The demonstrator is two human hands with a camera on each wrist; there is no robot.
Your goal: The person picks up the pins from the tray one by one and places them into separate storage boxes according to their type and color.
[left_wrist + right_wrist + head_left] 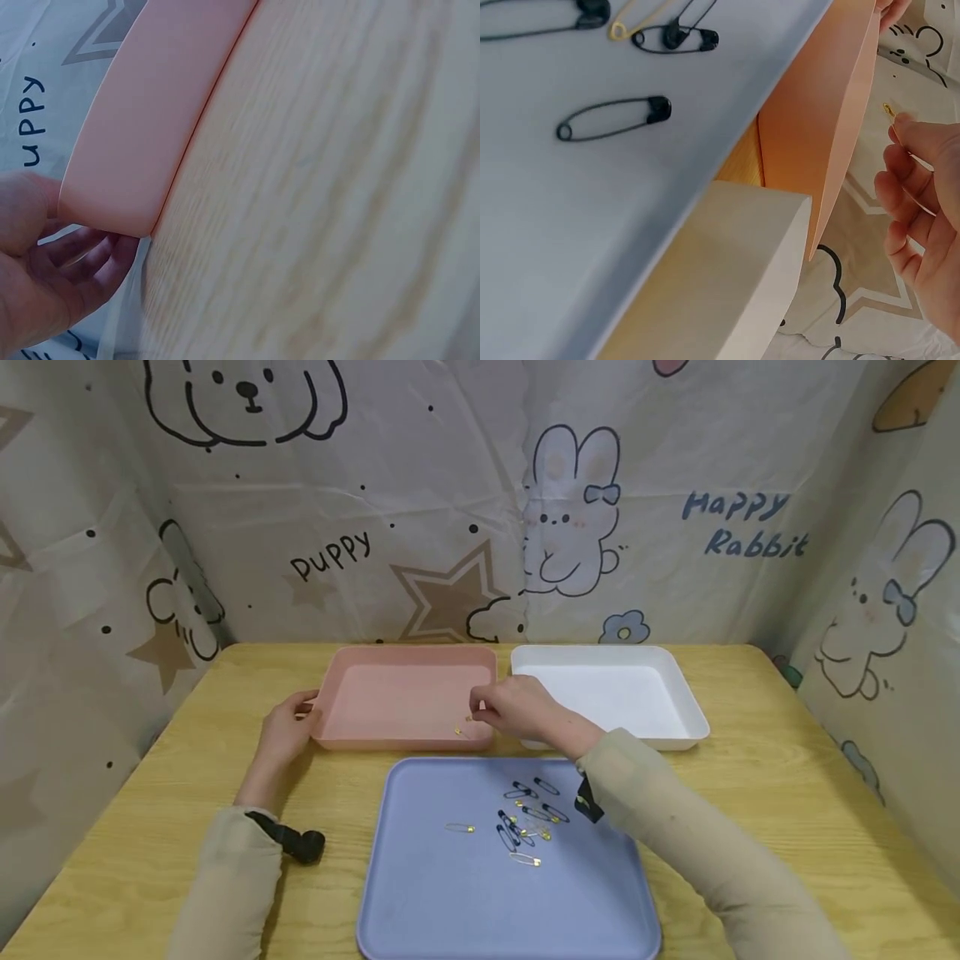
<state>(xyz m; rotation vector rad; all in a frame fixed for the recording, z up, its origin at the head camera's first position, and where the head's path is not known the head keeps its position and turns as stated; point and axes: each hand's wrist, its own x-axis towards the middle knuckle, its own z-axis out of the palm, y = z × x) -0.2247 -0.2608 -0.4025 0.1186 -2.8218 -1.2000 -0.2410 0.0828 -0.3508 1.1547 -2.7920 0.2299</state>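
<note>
My left hand (283,727) grips the left end of the pink tray (397,702). In the left wrist view its thumb lies at the rim and its fingers curl against the tray's outer end (112,214). Over the pink tray's right end, my right hand (517,706) pinches a small gold safety pin (889,111) between thumb and fingertips. Another gold safety pin (458,731) lies inside that tray, below the hand. On the blue tray (442,902) are several black safety pins (547,786) and gold safety pins (526,860), mostly heaped right of its middle.
A white tray (615,689) stands right of the pink one, partly behind my right forearm. All three trays sit on a wooden table (780,827). A printed cloth (420,485) hangs behind and at both sides.
</note>
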